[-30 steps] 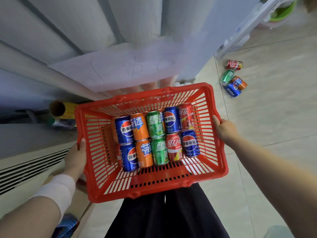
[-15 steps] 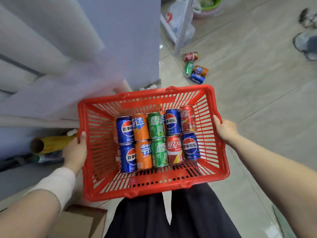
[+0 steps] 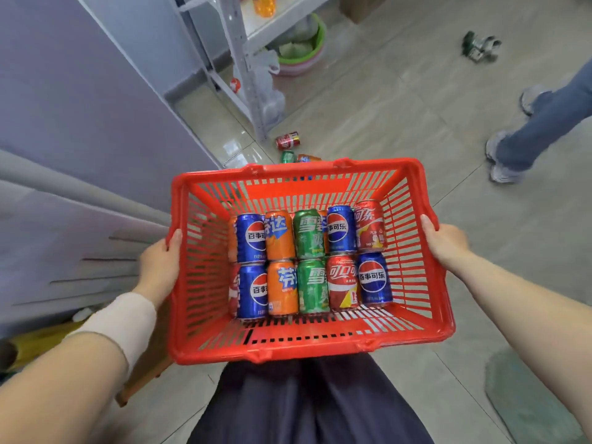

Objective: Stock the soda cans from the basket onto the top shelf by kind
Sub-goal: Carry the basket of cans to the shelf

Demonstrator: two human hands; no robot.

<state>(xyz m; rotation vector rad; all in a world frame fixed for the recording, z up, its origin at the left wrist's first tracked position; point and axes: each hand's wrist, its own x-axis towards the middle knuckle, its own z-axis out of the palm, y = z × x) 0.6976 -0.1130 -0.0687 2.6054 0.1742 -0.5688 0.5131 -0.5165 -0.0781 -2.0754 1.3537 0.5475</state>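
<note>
Two grips hold the red basket (image 3: 307,350): our left grip (image 3: 160,267) clasps its left wall with the thumb hooked over the rim, our right grip (image 3: 445,241) clasps the right wall the same way, and the other fingers of both are hidden outside the walls. Between the grips the soda cans (image 3: 312,285) lie on their sides in two rows of five, blue, orange, green and red, with more half hidden under the row ends nearer our left grip. Beyond the grips a metal shelf (image 3: 243,59) stands on the tiled floor (image 3: 416,107), a loose red can (image 3: 287,141) lying by its foot, and another person's legs (image 3: 544,123) out past our right grip.
</note>
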